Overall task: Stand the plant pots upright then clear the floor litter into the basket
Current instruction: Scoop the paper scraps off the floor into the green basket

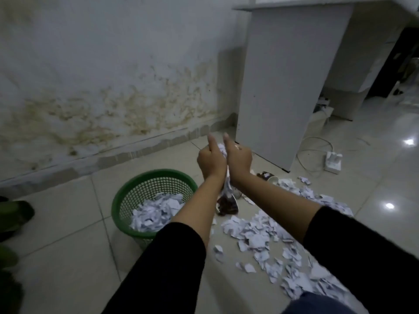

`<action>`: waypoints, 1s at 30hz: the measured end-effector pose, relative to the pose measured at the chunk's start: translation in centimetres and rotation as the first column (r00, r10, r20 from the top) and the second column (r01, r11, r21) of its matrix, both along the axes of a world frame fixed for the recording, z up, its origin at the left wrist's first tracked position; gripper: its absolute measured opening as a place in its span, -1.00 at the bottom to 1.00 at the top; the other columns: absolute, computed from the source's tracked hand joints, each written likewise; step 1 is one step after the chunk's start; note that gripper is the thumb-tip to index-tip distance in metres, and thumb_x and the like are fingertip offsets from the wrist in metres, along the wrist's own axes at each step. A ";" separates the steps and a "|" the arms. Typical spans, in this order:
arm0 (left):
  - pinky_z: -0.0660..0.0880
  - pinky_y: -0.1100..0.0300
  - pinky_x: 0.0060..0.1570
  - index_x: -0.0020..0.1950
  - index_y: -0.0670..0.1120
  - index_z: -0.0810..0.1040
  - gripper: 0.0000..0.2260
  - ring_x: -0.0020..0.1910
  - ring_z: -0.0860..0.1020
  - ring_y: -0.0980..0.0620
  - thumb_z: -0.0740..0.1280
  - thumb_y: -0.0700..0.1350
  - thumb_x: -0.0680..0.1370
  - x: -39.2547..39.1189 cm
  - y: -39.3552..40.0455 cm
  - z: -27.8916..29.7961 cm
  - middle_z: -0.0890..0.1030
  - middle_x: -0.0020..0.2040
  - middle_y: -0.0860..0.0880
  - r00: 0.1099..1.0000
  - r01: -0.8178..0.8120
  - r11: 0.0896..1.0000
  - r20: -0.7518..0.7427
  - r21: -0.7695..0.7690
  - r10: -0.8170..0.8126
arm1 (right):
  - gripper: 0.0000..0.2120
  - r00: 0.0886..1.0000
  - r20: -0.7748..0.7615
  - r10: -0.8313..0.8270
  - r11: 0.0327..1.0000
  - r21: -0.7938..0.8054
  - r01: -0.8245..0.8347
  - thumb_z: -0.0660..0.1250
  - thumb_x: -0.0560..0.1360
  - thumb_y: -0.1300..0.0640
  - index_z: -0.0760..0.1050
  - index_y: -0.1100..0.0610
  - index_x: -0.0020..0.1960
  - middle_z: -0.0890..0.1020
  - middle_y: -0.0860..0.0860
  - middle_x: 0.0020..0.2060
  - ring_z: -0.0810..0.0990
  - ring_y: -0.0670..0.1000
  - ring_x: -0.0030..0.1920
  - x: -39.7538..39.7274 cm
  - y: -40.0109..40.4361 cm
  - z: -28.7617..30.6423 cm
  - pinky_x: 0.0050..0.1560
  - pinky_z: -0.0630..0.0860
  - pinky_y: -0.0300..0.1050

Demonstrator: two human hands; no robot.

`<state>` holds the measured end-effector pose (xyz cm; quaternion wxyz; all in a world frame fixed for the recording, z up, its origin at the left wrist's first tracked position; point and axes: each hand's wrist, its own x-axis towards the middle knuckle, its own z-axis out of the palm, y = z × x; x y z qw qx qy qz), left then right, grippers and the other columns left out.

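Observation:
My left hand [209,163] and my right hand [239,159] are pressed together in the air, thumbs up, with a wad of white paper scraps [221,148] squeezed between the palms. They hover just right of a green mesh basket [127,196] that holds a heap of torn paper [158,210]. Torn paper litter [272,241] covers the floor tiles to the right. A crumpled brown wrapper [226,206] lies below my wrists, and a tipped paper cup [272,179] lies behind them. No plant pot is clearly visible.
A white desk panel [283,87] stands right behind my hands. A white power strip [333,162] with a cable lies on the floor by it. The stained wall [102,87] runs along the left. Dark green leaves [11,214] show at the left edge.

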<state>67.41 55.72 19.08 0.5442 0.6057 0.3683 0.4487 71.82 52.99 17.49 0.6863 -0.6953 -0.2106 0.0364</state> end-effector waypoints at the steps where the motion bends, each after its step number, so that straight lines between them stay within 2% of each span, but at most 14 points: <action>1: 0.30 0.18 -0.43 -0.51 -0.09 0.33 -0.43 -0.49 0.42 0.08 0.04 0.14 0.65 -0.9 1.5 0.9 0.44 -0.49 0.00 0.999 -0.033 0.999 0.013 0.000 0.033 | -0.49 1.000 0.001 0.023 1.000 -0.005 -0.023 0.32 0.56 -0.09 0.34 0.14 -0.47 0.35 0.02 -0.57 0.29 -0.09 -0.53 -0.8 1.6 1.1 -0.45 0.25 -0.19; 5: 0.26 0.26 -0.51 -0.52 -0.08 0.31 -0.43 -0.52 0.38 0.09 0.03 0.15 0.65 -4.5 7.2 2.3 0.42 -0.52 0.00 0.986 -0.157 0.988 0.062 0.011 0.156 | -0.48 0.990 0.049 0.134 0.991 -0.034 -0.132 0.32 0.56 -0.10 0.36 0.15 -0.47 0.38 0.06 -0.55 0.31 -0.06 -0.51 -4.4 7.8 3.2 -0.46 0.24 -0.18; 8: 0.20 0.36 -0.59 -0.50 -0.09 0.28 -0.44 -0.52 0.33 0.08 0.03 0.13 0.65 -6.9 10.2 0.7 0.38 -0.51 -0.01 0.972 -0.230 0.973 0.048 0.012 0.229 | -0.45 0.984 0.007 0.181 0.983 -0.021 -0.181 0.33 0.54 -0.13 0.27 0.11 -0.50 0.32 0.03 -0.57 0.30 -0.01 -0.48 -6.9 11.1 1.4 -0.40 0.21 -0.14; 11: 0.30 0.21 -0.42 -0.41 -0.13 0.40 -0.47 -0.42 0.42 0.04 0.04 0.13 0.65 -8.6 12.0 -2.4 0.47 -0.40 -0.02 0.966 -0.259 0.965 0.003 -0.046 0.260 | -0.42 0.980 -0.053 0.194 0.980 -0.030 -0.195 0.33 0.55 -0.13 0.21 0.07 -0.53 0.29 0.00 -0.59 0.27 -0.02 -0.50 -8.5 13.0 -2.1 -0.40 0.19 -0.15; 14: 0.33 0.24 -0.18 -0.16 -0.14 0.52 -0.58 -0.19 0.50 -0.03 0.05 0.10 0.66 -9.5 13.1 -5.8 0.57 -0.16 -0.09 0.973 -0.232 0.968 -0.013 -0.096 0.232 | -0.44 0.977 -0.063 0.204 0.977 -0.047 -0.207 0.28 0.60 -0.07 0.20 0.07 -0.51 0.26 0.03 -0.57 0.22 -0.02 -0.49 -8.7 14.1 -5.4 -0.46 0.14 -0.16; 19: 0.42 0.17 -0.03 0.01 -0.20 0.55 -0.61 -0.07 0.55 -0.08 0.07 0.06 0.66 -11.0 14.5 -9.8 0.58 -0.09 -0.10 0.984 -0.172 0.954 0.001 -0.244 0.178 | -0.57 0.950 -0.036 0.310 0.950 -0.019 -0.310 0.24 0.62 0.04 0.28 0.06 -0.41 0.34 -0.04 -0.52 0.29 -0.08 -0.45 -8.5 14.8 -9.7 -0.32 0.24 -0.16; 22: 0.46 0.10 0.03 0.01 -0.20 0.55 -0.70 -0.03 0.56 -0.13 0.12 -0.03 0.64 -11.9 15.6 -11.5 0.60 -0.05 -0.16 0.986 -0.164 0.949 -0.037 -0.270 0.160 | -0.66 0.930 0.033 0.366 0.929 -0.062 -0.364 0.23 0.61 0.06 0.33 0.10 -0.32 0.40 -0.04 -0.44 0.37 -0.06 -0.36 -8.0 14.8 -11.3 -0.25 0.33 -0.09; 25: 0.47 0.06 -0.03 -0.17 -0.11 0.49 -0.78 -0.04 0.57 -0.19 0.16 -0.10 0.61 -12.5 16.1 -12.3 0.58 -0.13 -0.19 0.988 -0.156 0.948 -0.064 -0.279 0.144 | -0.73 0.907 0.033 0.420 0.904 -0.109 -0.414 0.24 0.61 0.08 0.42 0.21 -0.20 0.48 0.02 -0.34 0.44 -0.03 -0.27 -7.2 14.7 -12.1 -0.18 0.41 -0.08; 28: 0.49 0.07 -0.03 -0.09 -0.11 0.49 -0.75 -0.10 0.57 -0.14 0.18 0.03 0.63 -12.7 16.1 -12.4 0.58 -0.14 -0.14 0.986 -0.159 0.958 -0.096 -0.237 0.140 | -0.67 0.900 0.036 0.433 0.892 -0.157 -0.423 0.26 0.60 0.05 0.47 0.24 -0.24 0.49 0.07 -0.37 0.44 -0.02 -0.31 -6.5 14.2 -12.6 -0.19 0.42 -0.07; 30: 0.44 0.17 -0.21 -0.14 -0.10 0.45 -0.71 -0.23 0.51 -0.04 0.22 0.11 0.59 -12.8 15.9 -12.3 0.54 -0.25 -0.07 0.980 -0.187 0.960 -0.114 -0.207 0.166 | -0.65 0.895 0.027 0.445 0.885 -0.164 -0.435 0.32 0.57 0.02 0.52 0.28 -0.24 0.53 0.08 -0.37 0.47 -0.03 -0.32 -6.3 13.9 -12.5 -0.19 0.46 -0.10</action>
